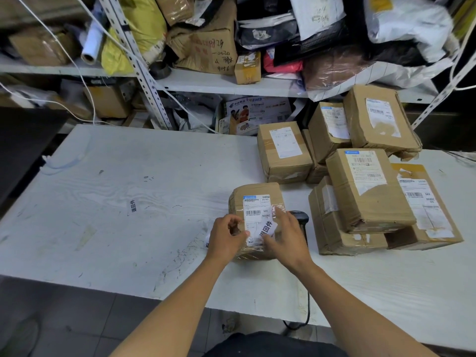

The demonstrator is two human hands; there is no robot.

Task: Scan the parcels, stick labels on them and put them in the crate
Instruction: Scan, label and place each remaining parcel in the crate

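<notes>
Label going on right now: the left hand (226, 234) has its fingers curled against the near-left edge of the parcel (255, 202), steadying it, while the right hand (286, 234) lies flat-fingered over the small white sticker (266, 229), pressing it down across the lower part of the parcel's shipping label (256, 207); neither hand lifts anything. The parcel sits on the white table (128, 202), front and centre, just left of the black scanner (300, 217), which lies partly hidden behind the right hand, so my read is that scanning of this one is done. Plenty left, I'd say: a stack of parcels (360, 176) waits well to the right, seven or so that I can count, and no crate is in view at all. The parcel itself is a small brown cardboard box, heavily wrapped in glossy clear tape, corners rounded and a bit crumpled, its printed label showing a barcode and "MX"; a stray sticker (133, 206) lies on the tabletop further left
</notes>
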